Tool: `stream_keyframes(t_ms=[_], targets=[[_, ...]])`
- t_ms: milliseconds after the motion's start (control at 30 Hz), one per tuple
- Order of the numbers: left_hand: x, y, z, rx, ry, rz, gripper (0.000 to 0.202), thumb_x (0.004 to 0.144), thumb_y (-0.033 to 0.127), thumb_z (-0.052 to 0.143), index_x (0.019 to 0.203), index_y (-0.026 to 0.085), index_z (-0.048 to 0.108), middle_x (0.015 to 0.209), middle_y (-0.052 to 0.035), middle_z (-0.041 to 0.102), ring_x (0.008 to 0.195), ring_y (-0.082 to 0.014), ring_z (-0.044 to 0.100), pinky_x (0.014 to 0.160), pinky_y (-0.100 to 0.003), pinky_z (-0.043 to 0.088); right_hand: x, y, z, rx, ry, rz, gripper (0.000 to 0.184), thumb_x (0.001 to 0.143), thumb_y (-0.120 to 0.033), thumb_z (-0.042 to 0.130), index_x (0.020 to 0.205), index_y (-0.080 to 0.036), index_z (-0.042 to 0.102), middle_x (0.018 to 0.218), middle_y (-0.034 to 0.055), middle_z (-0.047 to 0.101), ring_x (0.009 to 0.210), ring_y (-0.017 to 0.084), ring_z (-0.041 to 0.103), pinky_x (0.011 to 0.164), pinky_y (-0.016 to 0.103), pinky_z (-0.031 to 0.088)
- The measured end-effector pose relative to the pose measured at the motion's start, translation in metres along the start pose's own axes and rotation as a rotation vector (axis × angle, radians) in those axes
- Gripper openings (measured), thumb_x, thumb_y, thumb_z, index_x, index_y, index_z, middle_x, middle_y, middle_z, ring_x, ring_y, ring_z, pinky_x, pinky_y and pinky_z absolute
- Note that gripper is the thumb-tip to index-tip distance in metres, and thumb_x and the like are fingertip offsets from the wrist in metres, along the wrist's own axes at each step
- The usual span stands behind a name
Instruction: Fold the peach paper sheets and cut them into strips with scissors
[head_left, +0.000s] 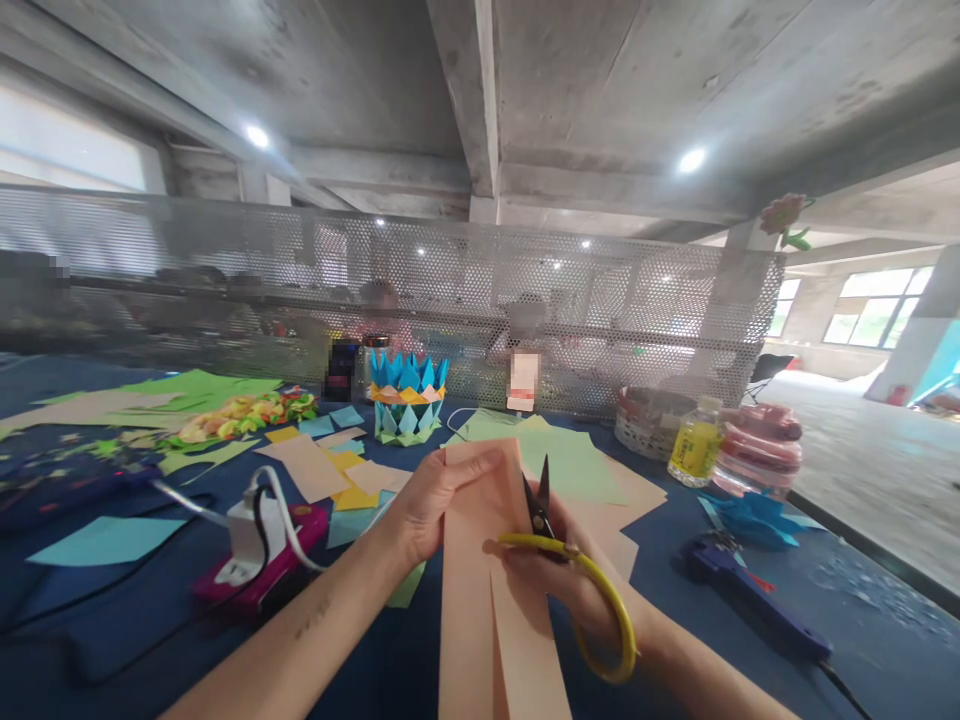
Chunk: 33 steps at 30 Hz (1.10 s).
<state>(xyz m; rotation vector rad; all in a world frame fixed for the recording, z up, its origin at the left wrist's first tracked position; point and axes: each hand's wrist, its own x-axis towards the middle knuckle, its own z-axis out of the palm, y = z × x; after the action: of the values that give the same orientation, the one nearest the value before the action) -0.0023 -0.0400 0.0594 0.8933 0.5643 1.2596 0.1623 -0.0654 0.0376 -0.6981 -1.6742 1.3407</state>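
Note:
My left hand (429,503) pinches the upper end of a folded peach-coloured paper sheet (466,600), thumb lying across its front. The paper hangs down towards me, with a long overlapping fold or slit along its lower half. In my right hand (561,575) is a pair of scissors (596,590) with yellow handles. Its dark blades stand slightly apart and point upward, at the paper's right edge. The fingers of my right hand also reach in by the paper; whether they grip it is partly hidden.
A blue, orange and green folded-paper basket (409,405) stands behind loose coloured paper sheets (307,468). On the left is a magenta power strip (262,575) with cables. Rightward are a blue glue gun (757,600), a yellow-labelled bottle (695,445) and a pink container (759,450). A perforated metal screen (465,290) runs behind.

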Motion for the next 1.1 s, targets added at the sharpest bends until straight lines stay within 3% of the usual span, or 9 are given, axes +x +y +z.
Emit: stream_keyframes(t_ms=[133,233,567,767,900,1100], targets=[[-0.001,-0.003,0.000,0.027,-0.053,-0.007,0.021,0.070,0.027,0.074,0.082,0.010,0.071,0.077,-0.0119,0.074,0.067,-0.0214,0.069,0.069,-0.033,0.054,-0.002,0.001,-0.001,0.022,-0.009,-0.036,0.045,0.079,-0.041,0.065,0.120,-0.029,0.051,0.113,0.0069,0.061,0.099,0.025,0.060,0.086,0.039,0.050],[-0.002,-0.006,0.001,0.059,-0.128,-0.021,0.021,0.075,0.027,0.069,0.086,0.010,0.072,0.081,-0.0126,0.074,0.069,-0.0216,0.069,0.069,-0.032,0.054,-0.004,0.003,-0.002,0.042,0.009,-0.028,0.046,0.082,-0.044,0.061,0.125,-0.030,0.050,0.120,0.0073,0.059,0.106,0.025,0.058,0.090,0.037,0.048],[-0.002,-0.006,-0.001,0.047,-0.085,0.011,0.019,0.071,0.024,0.073,0.083,0.010,0.072,0.078,-0.0110,0.074,0.067,-0.0203,0.068,0.065,-0.029,0.053,-0.004,-0.001,-0.005,0.082,-0.013,0.027,0.044,0.088,-0.050,0.051,0.125,-0.028,0.043,0.115,0.0060,0.060,0.100,0.022,0.061,0.083,0.034,0.048],[0.001,-0.005,-0.004,0.050,-0.059,-0.003,0.031,0.069,0.026,0.075,0.094,0.009,0.071,0.084,-0.0131,0.074,0.072,-0.0219,0.069,0.072,-0.033,0.053,-0.003,-0.002,-0.003,0.049,0.026,0.023,0.049,0.088,-0.053,0.049,0.127,-0.025,0.041,0.101,0.0056,0.063,0.083,0.019,0.062,0.073,0.030,0.047],[0.000,-0.009,-0.003,0.072,-0.096,-0.012,0.034,0.069,0.027,0.075,0.098,0.008,0.071,0.087,-0.0141,0.074,0.074,-0.0212,0.068,0.073,-0.031,0.053,-0.004,-0.002,-0.004,0.037,0.024,0.025,0.049,0.086,-0.053,0.051,0.127,-0.027,0.043,0.101,0.0044,0.062,0.084,0.018,0.061,0.071,0.029,0.047],[-0.003,-0.014,-0.002,0.085,-0.197,-0.055,0.037,0.076,0.026,0.068,0.106,0.006,0.067,0.093,-0.0185,0.072,0.079,-0.0251,0.069,0.077,-0.036,0.052,-0.001,0.002,-0.008,0.096,0.067,0.003,0.045,0.087,-0.051,0.053,0.125,-0.028,0.045,0.102,0.0033,0.062,0.087,0.017,0.061,0.081,0.033,0.047]])
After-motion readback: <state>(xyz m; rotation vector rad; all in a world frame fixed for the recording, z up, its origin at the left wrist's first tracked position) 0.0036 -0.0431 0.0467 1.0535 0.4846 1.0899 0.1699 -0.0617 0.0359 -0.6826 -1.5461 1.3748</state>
